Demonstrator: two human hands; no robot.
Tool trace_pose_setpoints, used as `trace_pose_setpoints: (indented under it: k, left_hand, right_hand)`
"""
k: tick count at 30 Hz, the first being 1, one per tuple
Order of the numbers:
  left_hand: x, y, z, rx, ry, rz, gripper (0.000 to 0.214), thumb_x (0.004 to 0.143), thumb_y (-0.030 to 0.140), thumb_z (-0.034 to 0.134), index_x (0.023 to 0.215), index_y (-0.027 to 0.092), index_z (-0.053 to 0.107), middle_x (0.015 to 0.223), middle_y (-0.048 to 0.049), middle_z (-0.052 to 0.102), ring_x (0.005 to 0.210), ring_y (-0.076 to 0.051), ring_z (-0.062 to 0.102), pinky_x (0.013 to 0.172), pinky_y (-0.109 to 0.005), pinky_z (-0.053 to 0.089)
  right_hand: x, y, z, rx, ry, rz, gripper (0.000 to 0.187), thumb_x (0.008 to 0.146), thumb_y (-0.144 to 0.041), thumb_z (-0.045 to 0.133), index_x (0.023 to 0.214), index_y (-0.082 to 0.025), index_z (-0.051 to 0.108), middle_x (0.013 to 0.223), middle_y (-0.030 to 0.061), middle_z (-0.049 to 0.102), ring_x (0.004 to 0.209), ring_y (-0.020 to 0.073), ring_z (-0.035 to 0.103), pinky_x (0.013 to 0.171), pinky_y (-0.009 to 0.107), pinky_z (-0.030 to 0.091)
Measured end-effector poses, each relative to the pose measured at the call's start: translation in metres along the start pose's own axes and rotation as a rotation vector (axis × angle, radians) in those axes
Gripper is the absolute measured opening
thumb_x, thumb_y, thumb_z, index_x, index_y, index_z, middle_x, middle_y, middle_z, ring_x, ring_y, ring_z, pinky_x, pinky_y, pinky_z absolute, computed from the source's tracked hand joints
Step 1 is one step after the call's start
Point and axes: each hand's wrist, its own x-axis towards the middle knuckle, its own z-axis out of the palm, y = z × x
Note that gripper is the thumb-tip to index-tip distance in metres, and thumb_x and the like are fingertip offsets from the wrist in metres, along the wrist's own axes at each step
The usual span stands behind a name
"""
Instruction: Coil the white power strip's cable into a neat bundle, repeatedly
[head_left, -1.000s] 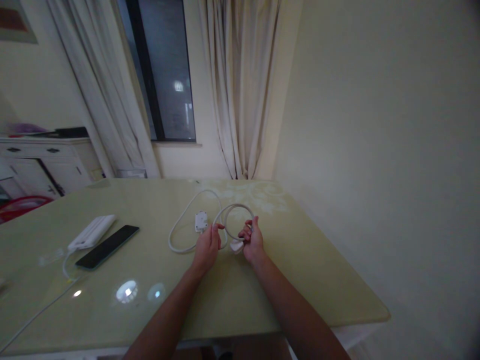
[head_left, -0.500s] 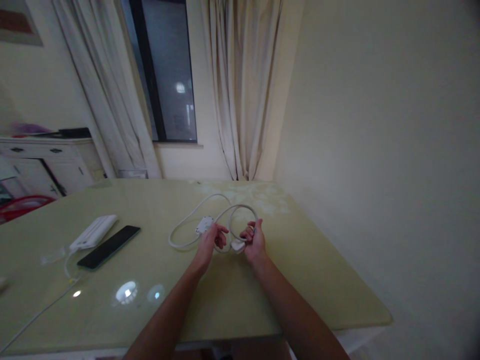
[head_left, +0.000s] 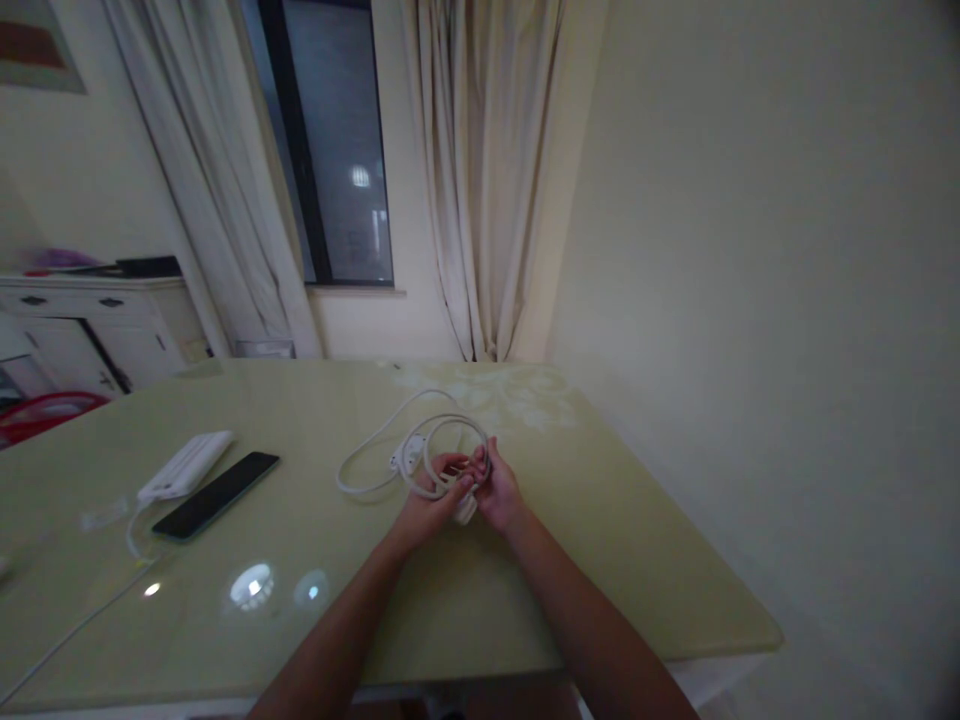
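A white power cord (head_left: 455,419) is looped into coils between my two hands. My left hand (head_left: 431,510) is closed on the near side of the loops, its thumb across the cord. The fingers of my right hand (head_left: 499,490) pinch the coils at their right side, close against the left fingertips. Just below the fingers hangs a white plug (head_left: 466,509), partly covered by the hands. Behind my left hand, the white socket block (head_left: 409,453) of the extension lead rests on the table, with a wide loop of its cord lying to the left.
A black phone (head_left: 217,496) lies on the glossy table (head_left: 637,560), beside a white power bank (head_left: 186,465) with a white cable (head_left: 79,628) running to the near left. A wall (head_left: 750,300) borders the right side. Curtains and a window stand behind.
My hands have come together, and the right one has moved left. The cord now forms more overlapping coils between them, and the left hand has closed on it.
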Motion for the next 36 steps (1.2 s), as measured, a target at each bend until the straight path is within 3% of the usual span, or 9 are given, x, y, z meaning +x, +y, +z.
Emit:
trace_pose_setpoints:
  k: [6,11,15,19,22,25,29,33,36]
  left_hand:
    - [0.001,0.004,0.002,-0.094,-0.013,-0.023,0.046,0.094,0.059,0.052,0.108,0.017,0.065,0.100,-0.0105,0.073,0.093,-0.023,0.070,0.088,-0.038,0.055]
    - [0.000,0.009,0.000,-0.025,0.053,-0.046,0.050,0.090,0.066,0.052,0.100,0.019,0.068,0.091,-0.0079,0.074,0.089,-0.024,0.070,0.085,-0.038,0.055]
    - [0.001,0.007,-0.007,0.089,0.167,-0.044,0.060,0.094,0.071,0.039,0.100,0.019,0.070,0.079,-0.0073,0.072,0.084,-0.024,0.068,0.086,-0.040,0.052]
    - [0.003,0.004,-0.015,0.064,0.285,0.027,0.069,0.092,0.077,0.033,0.106,0.018,0.066,0.073,-0.0068,0.069,0.080,-0.024,0.068,0.089,-0.042,0.051]
    - [0.004,0.006,-0.018,-0.009,0.341,0.049,0.078,0.087,0.084,0.032,0.115,0.017,0.060,0.067,-0.0034,0.065,0.069,-0.022,0.066,0.079,-0.038,0.053]
    - [0.003,0.013,-0.018,-0.118,0.369,0.009,0.082,0.091,0.081,0.020,0.130,0.015,0.051,0.052,0.0047,0.053,0.051,-0.017,0.058,0.060,-0.030,0.051]
    - [-0.001,0.022,-0.016,-0.156,0.225,-0.046,0.068,0.099,0.068,0.025,0.128,0.014,0.055,0.046,0.0077,0.045,0.039,-0.013,0.045,0.043,-0.023,0.039]
    - [-0.003,0.025,-0.011,-0.172,0.004,-0.031,0.057,0.100,0.060,0.036,0.127,0.013,0.056,0.058,0.0040,0.057,0.046,-0.013,0.056,0.048,-0.024,0.047]
    - [-0.002,0.021,-0.007,-0.170,-0.014,-0.010,0.056,0.098,0.062,0.040,0.124,0.014,0.057,0.066,0.0034,0.058,0.048,-0.012,0.058,0.049,-0.025,0.049]
  right_hand:
    - [0.002,0.011,-0.005,-0.135,-0.038,-0.072,0.037,0.076,-0.047,0.081,0.074,-0.018,0.057,0.050,-0.0097,0.043,0.043,0.0054,0.038,0.048,0.016,0.038]
    - [0.004,0.016,-0.010,-0.350,0.037,-0.252,0.040,0.075,-0.055,0.077,0.088,-0.021,0.061,0.053,-0.0086,0.052,0.045,0.0091,0.047,0.045,0.019,0.038]
    - [0.006,0.010,-0.016,-0.612,0.046,-0.388,0.037,0.079,-0.052,0.075,0.068,-0.020,0.061,0.052,-0.0054,0.054,0.045,0.0087,0.046,0.045,0.019,0.032]
    - [0.008,0.007,-0.019,-0.810,0.070,-0.513,0.036,0.080,-0.041,0.076,0.055,-0.019,0.061,0.049,-0.0039,0.054,0.049,0.0091,0.046,0.048,0.020,0.026]
    - [0.009,0.004,-0.020,-0.781,0.163,-0.586,0.035,0.084,-0.041,0.071,0.057,-0.020,0.062,0.049,-0.0037,0.053,0.049,0.0096,0.045,0.048,0.021,0.028]
    - [0.012,0.000,-0.023,-0.625,0.283,-0.588,0.034,0.087,-0.046,0.065,0.064,-0.021,0.062,0.049,-0.0050,0.052,0.043,0.0094,0.042,0.043,0.021,0.028]
    - [0.015,-0.001,-0.028,-0.379,0.385,-0.521,0.033,0.085,-0.050,0.067,0.072,-0.021,0.059,0.053,-0.0062,0.053,0.039,0.0083,0.042,0.037,0.021,0.028]
    - [0.015,0.000,-0.030,-0.289,0.408,-0.395,0.032,0.084,-0.048,0.068,0.072,-0.020,0.056,0.052,-0.0073,0.052,0.037,0.0074,0.044,0.036,0.020,0.032]
    - [0.015,0.001,-0.028,-0.364,0.379,-0.302,0.031,0.084,-0.046,0.067,0.072,-0.020,0.056,0.048,-0.0086,0.049,0.035,0.0072,0.042,0.035,0.020,0.030]
